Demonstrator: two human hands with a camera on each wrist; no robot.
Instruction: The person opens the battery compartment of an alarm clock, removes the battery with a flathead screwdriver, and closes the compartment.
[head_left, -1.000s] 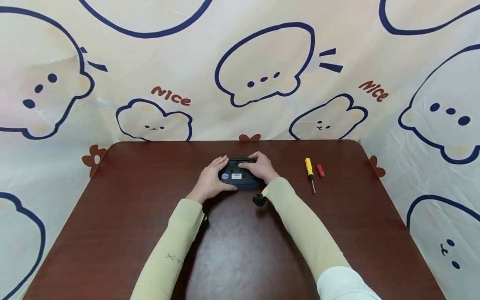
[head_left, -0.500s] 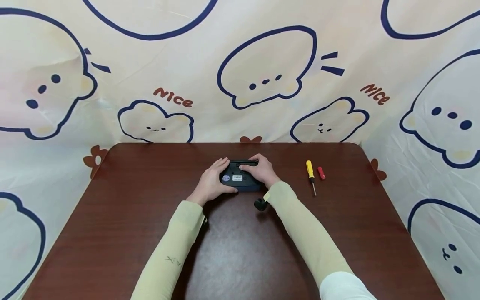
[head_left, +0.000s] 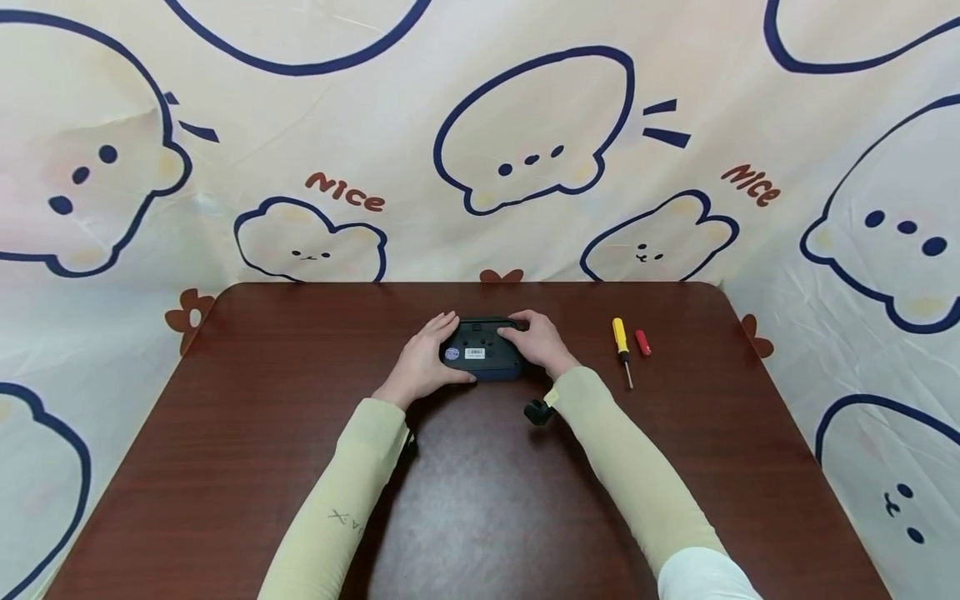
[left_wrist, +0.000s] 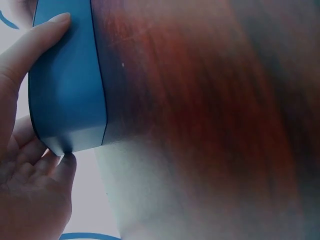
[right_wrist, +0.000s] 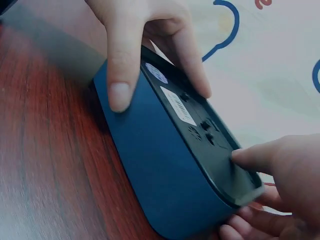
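Note:
Between my hands is a blue box-shaped electronic device (head_left: 487,372), its black back panel facing up. In the right wrist view the panel shows a white barcode label (right_wrist: 178,105), a round sticker (right_wrist: 156,73), small knobs and a ring of holes. My left hand (head_left: 420,364) grips the device's left end, thumb on the blue side and fingers at the far edge. At the other end my right hand (head_left: 543,340) pinches it, thumb (right_wrist: 255,156) on the black panel and fingers curled underneath. In the left wrist view the smooth blue side (left_wrist: 70,90) shows; the device's underside is hidden.
A yellow-handled screwdriver (head_left: 619,340) lies right of my hands on the brown table (head_left: 300,400), tip toward me. Beside it is a small red cylinder (head_left: 642,342), which looks like a battery. A patterned cloth (head_left: 525,125) hangs behind the table.
My right hand has shifted to the right, its thumb sliding from the panel's upper middle toward the right end. The left hand and the device have stayed nearly in place.

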